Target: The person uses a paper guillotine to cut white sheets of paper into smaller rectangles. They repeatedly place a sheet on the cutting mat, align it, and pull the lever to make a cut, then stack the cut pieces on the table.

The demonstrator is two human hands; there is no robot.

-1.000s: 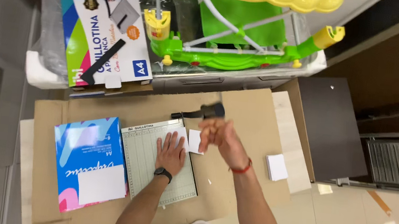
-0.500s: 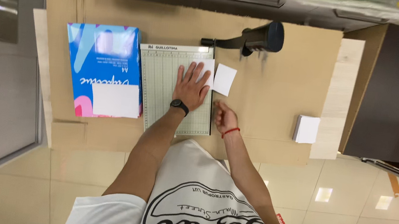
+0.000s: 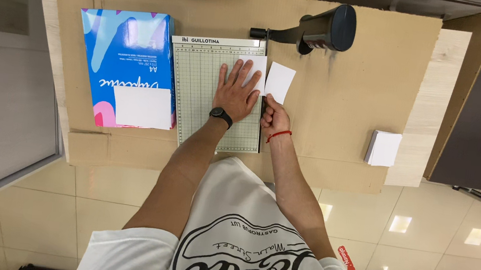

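The spread left hand (image 3: 234,91) covers most of the white sheet of paper (image 3: 257,71) lying on the pale green gridded paper-cutter board (image 3: 203,89), so only the sheet's far right corner shows, and whether it is one sheet or several cannot be told. The right hand (image 3: 274,116) hides the near edge of the small white paper rectangle (image 3: 279,81) it pinches, and the cutter's blade is not visible along the board's right edge below that hand and the black lever handle (image 3: 317,31). The person's torso and forearms hide the near middle edge of the brown cardboard sheet (image 3: 345,104), and its far edge runs off the top of the view.
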